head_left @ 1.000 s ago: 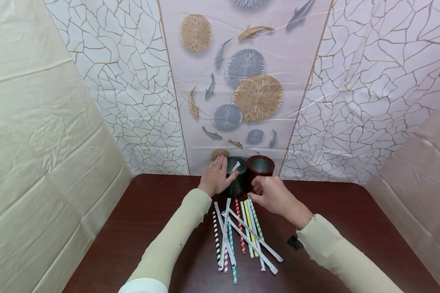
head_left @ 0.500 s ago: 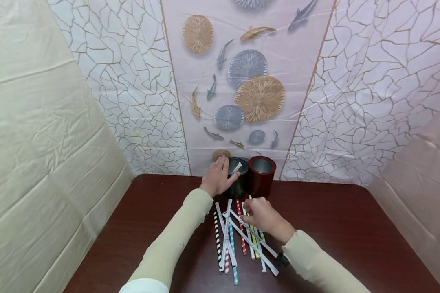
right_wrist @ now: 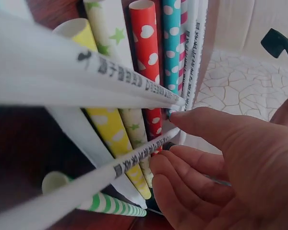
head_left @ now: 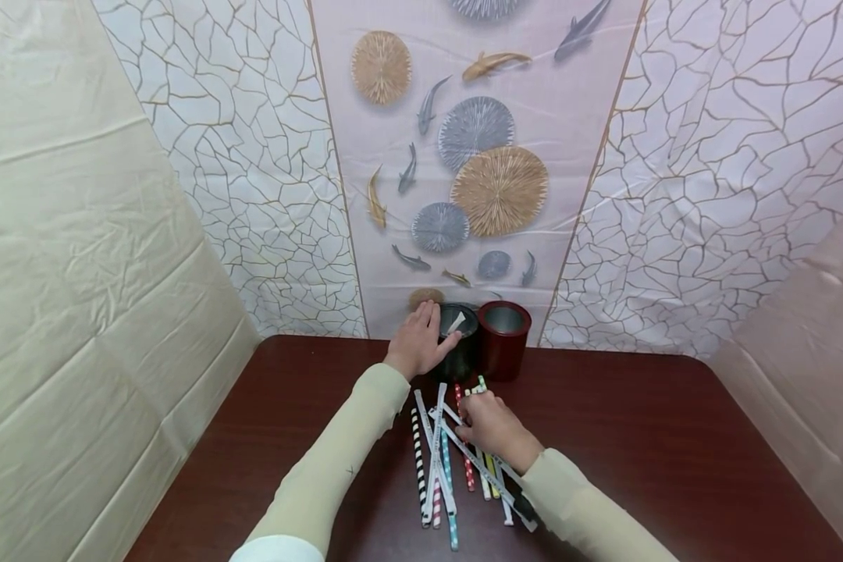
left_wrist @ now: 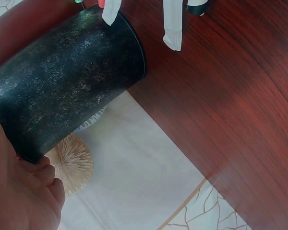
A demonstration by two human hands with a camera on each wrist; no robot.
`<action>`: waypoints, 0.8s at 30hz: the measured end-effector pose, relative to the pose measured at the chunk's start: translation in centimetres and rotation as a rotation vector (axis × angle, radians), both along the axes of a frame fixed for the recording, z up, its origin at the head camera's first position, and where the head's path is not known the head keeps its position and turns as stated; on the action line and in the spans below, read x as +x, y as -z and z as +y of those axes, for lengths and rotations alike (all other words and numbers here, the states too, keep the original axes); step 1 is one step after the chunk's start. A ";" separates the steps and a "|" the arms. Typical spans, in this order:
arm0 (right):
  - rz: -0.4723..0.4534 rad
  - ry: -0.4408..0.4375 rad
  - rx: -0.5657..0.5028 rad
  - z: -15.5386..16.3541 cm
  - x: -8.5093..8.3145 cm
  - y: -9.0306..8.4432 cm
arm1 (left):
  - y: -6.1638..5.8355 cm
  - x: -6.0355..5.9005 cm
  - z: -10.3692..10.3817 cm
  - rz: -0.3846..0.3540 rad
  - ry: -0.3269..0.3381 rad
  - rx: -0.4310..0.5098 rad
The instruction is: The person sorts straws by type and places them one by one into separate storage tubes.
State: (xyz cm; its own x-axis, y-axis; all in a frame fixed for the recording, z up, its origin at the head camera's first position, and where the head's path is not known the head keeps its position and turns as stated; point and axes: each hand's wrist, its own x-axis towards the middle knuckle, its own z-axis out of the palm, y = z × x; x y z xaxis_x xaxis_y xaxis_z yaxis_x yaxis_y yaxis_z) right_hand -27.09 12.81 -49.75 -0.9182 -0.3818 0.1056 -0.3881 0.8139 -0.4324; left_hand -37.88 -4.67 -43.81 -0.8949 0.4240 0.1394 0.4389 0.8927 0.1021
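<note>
My left hand (head_left: pixel 416 342) holds the rim of a black cup (head_left: pixel 458 363), thumb across its near side; the left wrist view shows fingers curled at the rim. One white-wrapped straw (head_left: pixel 456 322) leans inside. My right hand (head_left: pixel 495 429) is over a spread of paper straws on the table. In the right wrist view its thumb and fingers stand apart, fingertips right at the ends of two wrapped straws (right_wrist: pixel 120 74). Beneath and around these lie a yellow straw (right_wrist: pixel 110 129), a red dotted straw (right_wrist: pixel 146 40), a star-patterned straw (right_wrist: pixel 110 33) and a green-striped straw (right_wrist: pixel 110 205).
A dark red cup (head_left: pixel 503 347) stands right of the black one, close to the patterned back wall (head_left: pixel 499 94). Left in the spread lie a black-striped straw (head_left: pixel 419 468), a blue dotted straw (head_left: pixel 453 532) and crossed wrapped straws. The brown table (head_left: pixel 625 437) extends to both sides.
My right hand has come down and toward me from in front of the red cup to the straws, uncovering that cup. My left hand has stayed at the black cup.
</note>
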 end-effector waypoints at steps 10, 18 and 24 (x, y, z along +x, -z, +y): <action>0.024 0.022 0.038 -0.9 -0.3 0.2 | -0.2 0.1 0.0 -0.016 -0.003 0.000; -0.001 0.030 0.056 -1.1 -0.5 -0.3 | -0.1 0.1 0.0 -0.028 -0.008 0.006; -0.037 0.030 0.037 -1.0 -0.4 -1.3 | -0.1 0.1 0.0 -0.028 -0.012 -0.002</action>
State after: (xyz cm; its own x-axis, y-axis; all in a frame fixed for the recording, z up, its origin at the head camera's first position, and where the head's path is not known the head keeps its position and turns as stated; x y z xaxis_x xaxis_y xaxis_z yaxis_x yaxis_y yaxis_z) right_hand -27.49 11.86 -48.48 -0.9322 -0.3575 0.0573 -0.3479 0.8406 -0.4152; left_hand -37.79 -4.63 -43.67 -0.9036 0.4131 0.1136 0.4248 0.8983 0.1125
